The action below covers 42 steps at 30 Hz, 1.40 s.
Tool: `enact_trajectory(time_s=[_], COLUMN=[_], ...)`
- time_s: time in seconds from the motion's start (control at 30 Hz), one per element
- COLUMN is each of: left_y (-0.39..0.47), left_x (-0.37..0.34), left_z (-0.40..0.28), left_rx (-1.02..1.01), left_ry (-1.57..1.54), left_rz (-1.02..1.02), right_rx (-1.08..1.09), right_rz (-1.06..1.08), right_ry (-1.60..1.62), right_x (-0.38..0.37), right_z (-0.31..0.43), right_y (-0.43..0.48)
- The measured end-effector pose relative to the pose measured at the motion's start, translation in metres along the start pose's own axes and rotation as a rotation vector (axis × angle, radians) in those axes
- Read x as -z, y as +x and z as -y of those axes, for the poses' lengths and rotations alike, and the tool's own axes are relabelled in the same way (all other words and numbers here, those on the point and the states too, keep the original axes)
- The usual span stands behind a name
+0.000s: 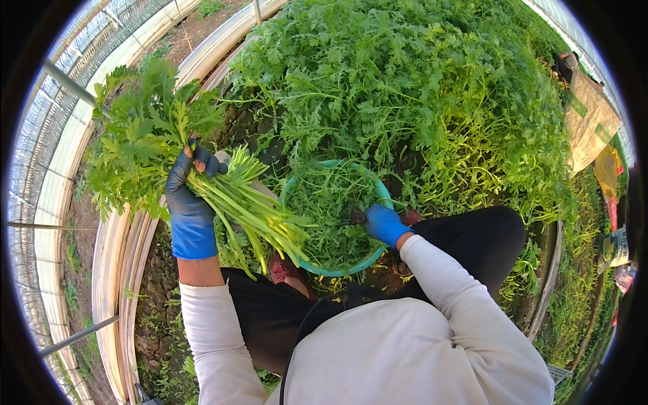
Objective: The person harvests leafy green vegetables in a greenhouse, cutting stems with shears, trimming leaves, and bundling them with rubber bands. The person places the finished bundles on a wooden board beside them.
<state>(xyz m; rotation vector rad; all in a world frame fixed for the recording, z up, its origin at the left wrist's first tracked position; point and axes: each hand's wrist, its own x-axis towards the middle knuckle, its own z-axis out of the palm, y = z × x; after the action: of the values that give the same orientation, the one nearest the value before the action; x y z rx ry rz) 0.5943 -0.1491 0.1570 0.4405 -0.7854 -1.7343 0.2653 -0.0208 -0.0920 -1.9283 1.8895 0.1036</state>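
A thick bunch of leafy greens with lobed leaves, resembling garland chrysanthemum, is gripped by my left hand in a blue glove with darkened fingers. Its leaves fan out to the upper left, and the pale cut stems point down to the right. In front of me on the ground stands a round turquoise basin filled with loose greens. My right hand, gloved in blue too, reaches over the basin's right rim. Its fingertips are dark among the leaves, so whether they hold anything is unclear.
A dense bed of growing greens spreads beyond the basin. Rolled pale plastic sheeting and metal poles run along the left wall. At far right are a woven sack, a yellow bag and a board edge.
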Motion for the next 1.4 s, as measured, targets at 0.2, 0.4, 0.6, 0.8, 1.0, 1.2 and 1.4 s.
enact_trajectory(time_s=[0.2, 0.4, 0.6, 0.8, 1.0, 1.2, 1.4], left_y=[-0.003, -0.006, -0.010, 0.002, 0.004, 0.006, 0.000], left_x=[-0.005, 0.002, 0.036, 0.068, 0.069, 0.024, 0.020], left_z=[0.002, 0.009, 0.023, 0.058, 0.059, 0.018, 0.041], left_rx=[-0.040, -0.085, -0.079, -0.378, -0.317, 0.007, 0.093], left_ry=[0.022, 0.104, 0.106, 0.845, 1.244, -0.045, -0.075], left_rz=[0.149, 0.108, -0.095, -0.089, -0.091, 0.173, 0.141], right_rx=[-0.126, 0.064, 0.009, 0.122, 0.200, -0.189, -0.003], right_rz=[-0.242, -0.141, -0.188, 0.040, 0.239, 0.241, 0.168], right_ry=[-0.038, 0.151, 0.677, 1.315, 0.940, 0.589, 1.323], right_x=[-0.034, -0.006, 0.081, 0.150, 0.120, 0.073, 0.140], right_z=[-0.013, -0.023, -0.012, 0.054, 0.089, 0.001, 0.042], right_y=[0.003, -0.009, -0.040, -0.061, -0.017, -0.015, -0.033])
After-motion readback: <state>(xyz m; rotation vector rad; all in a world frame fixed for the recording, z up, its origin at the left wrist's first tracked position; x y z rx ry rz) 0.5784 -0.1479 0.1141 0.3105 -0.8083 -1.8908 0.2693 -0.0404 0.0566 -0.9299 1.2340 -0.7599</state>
